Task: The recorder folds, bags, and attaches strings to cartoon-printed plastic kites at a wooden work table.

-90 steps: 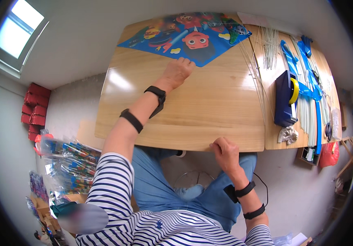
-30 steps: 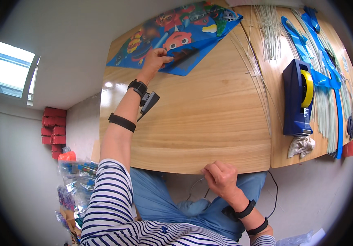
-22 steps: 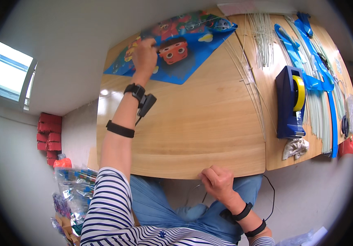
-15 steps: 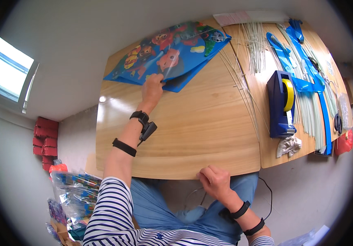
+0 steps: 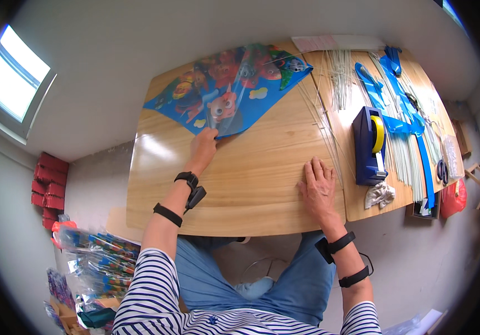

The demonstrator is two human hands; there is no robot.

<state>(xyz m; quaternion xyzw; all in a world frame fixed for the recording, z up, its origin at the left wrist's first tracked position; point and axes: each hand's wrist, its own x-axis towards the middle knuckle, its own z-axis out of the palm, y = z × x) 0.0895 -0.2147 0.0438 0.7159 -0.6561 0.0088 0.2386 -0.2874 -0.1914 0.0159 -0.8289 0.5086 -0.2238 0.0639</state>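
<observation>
A blue kite-shaped plastic sheet (image 5: 259, 106), printed with cartoon animals, lies across the far left of the wooden table (image 5: 251, 190). Its glossy surface catches the light. My left hand (image 5: 203, 149) is closed on the sheet's near corner, with the fingers pinched together. My right hand (image 5: 319, 187) rests palm down on the tabletop, fingers stretched out and holding nothing. To the right of that hand stands a dark blue tape dispenser (image 5: 365, 153) with a yellow roll core.
Thin pale rods (image 5: 340, 78) lie along the table joint and in bundles at the right. Blue strips (image 5: 425, 167) cross them. Scissors (image 5: 442, 172) and a crumpled white cloth (image 5: 380, 195) sit near the right edge. Wrapped packages (image 5: 97, 251) are piled on the lower left.
My left hand has drawn the sheet's corner nearer, and the printed face now lies flatter. My right hand rose from the table's front edge onto the top and opened flat.
</observation>
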